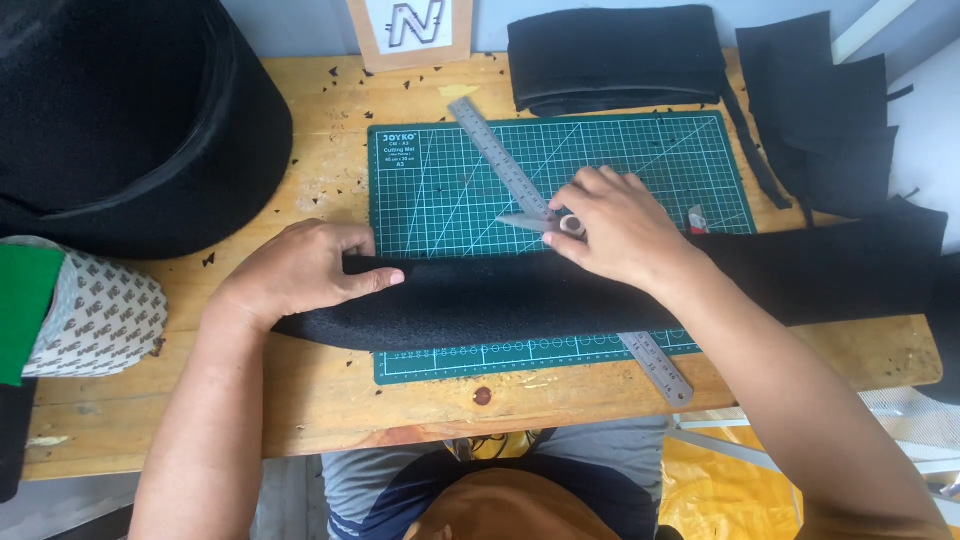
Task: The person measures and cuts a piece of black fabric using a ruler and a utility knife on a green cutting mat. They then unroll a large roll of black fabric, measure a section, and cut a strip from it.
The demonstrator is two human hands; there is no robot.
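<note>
A long strip of black fabric [500, 300] lies across a green cutting mat [640, 160] on a wooden table. My left hand [300, 270] presses on the strip's left end, fingers flat along its upper edge. My right hand [620, 225] rests above the strip's middle and holds a small pair of scissors [530, 222] whose blades point left. A metal ruler [500, 160] lies diagonally on the mat, passing under my right hand and the strip, and comes out at the mat's lower right.
A big roll of black material [120, 110] fills the back left. Folded black fabric [610, 55] and cut black pieces [830, 110] lie at the back right. A patterned paper roll [95, 310] sits at the left edge. A small card [410, 30] stands behind the mat.
</note>
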